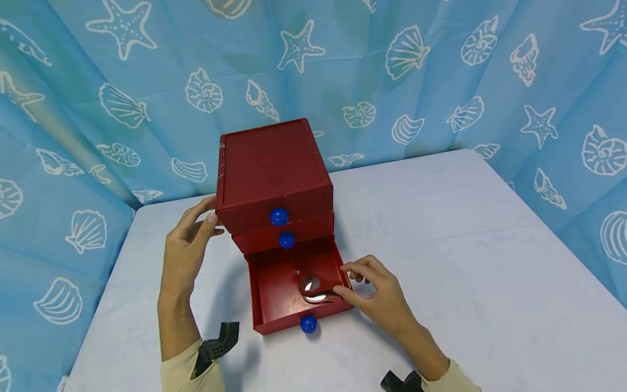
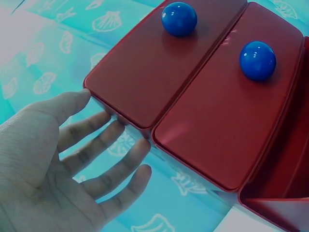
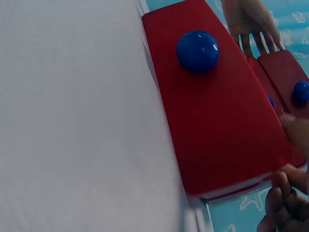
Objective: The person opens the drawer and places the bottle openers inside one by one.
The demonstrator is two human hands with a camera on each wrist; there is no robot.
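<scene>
A red cabinet [image 1: 274, 163] has three drawers with blue ball knobs. Its bottom drawer [image 1: 274, 294] is pulled out. Inside lies a glossy, dark-rimmed item [image 1: 309, 285] with bright reflections, somewhat like glasses; its kind is unclear. My left hand [image 1: 188, 245] touches the cabinet's left side near the front, and in the left wrist view the fingers [image 2: 104, 183] are spread and nearly straight. At the drawer's right wall, my right hand [image 1: 377, 291] grips with the thumb inside, by the item, and curled fingers [image 3: 282, 198] outside. Whether the thumb touches the item is hidden.
The cabinet stands on a white-covered table [image 1: 441, 234]. Behind and beside it hangs a blue curtain [image 1: 338, 60] printed with shells and starfish. A blue knob [image 1: 308, 324] sticks out from the open drawer's front. Black wrist mounts [image 1: 215, 348] sit by the sleeves.
</scene>
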